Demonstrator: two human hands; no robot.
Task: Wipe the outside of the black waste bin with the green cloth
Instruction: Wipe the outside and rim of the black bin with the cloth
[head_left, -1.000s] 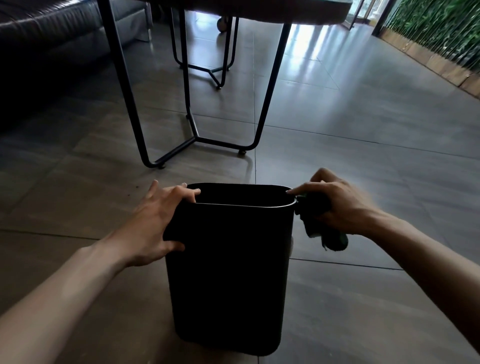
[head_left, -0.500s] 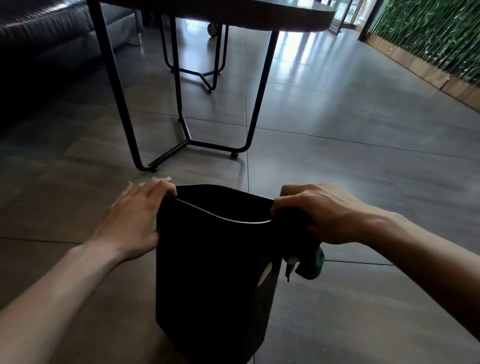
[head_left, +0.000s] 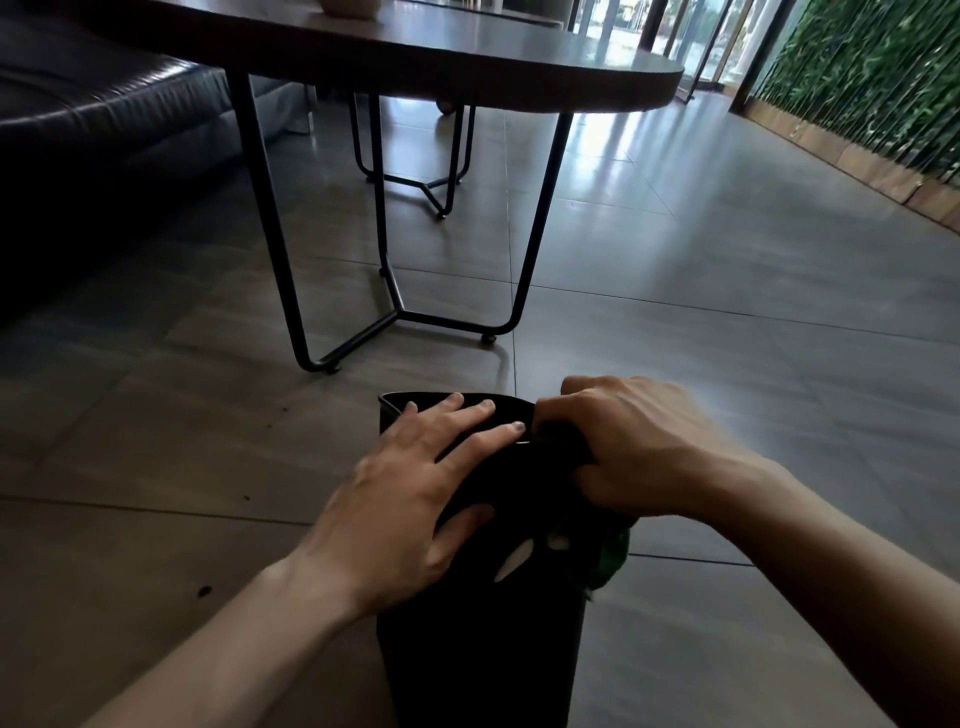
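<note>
The black waste bin (head_left: 483, 654) stands on the floor at the bottom centre, turned so a narrow side faces me. My left hand (head_left: 415, 499) lies flat over its rim and upper side, fingers spread, thumb pressed on the wall. My right hand (head_left: 639, 452) is closed on the green cloth (head_left: 613, 558) at the bin's right upper edge. Only a small green bunch of the cloth hangs out below my wrist; the remainder is hidden in my fist.
A dark oval table (head_left: 467, 57) on thin black metal legs (head_left: 270, 223) stands just beyond the bin. A dark leather sofa (head_left: 93, 130) fills the left. A wall of green plants (head_left: 872, 78) runs along the right, over grey floor tiles.
The bin has been turned and now shows a narrower side. My left hand moved from the left rim onto the top and side. The view has lifted, showing the tabletop.
</note>
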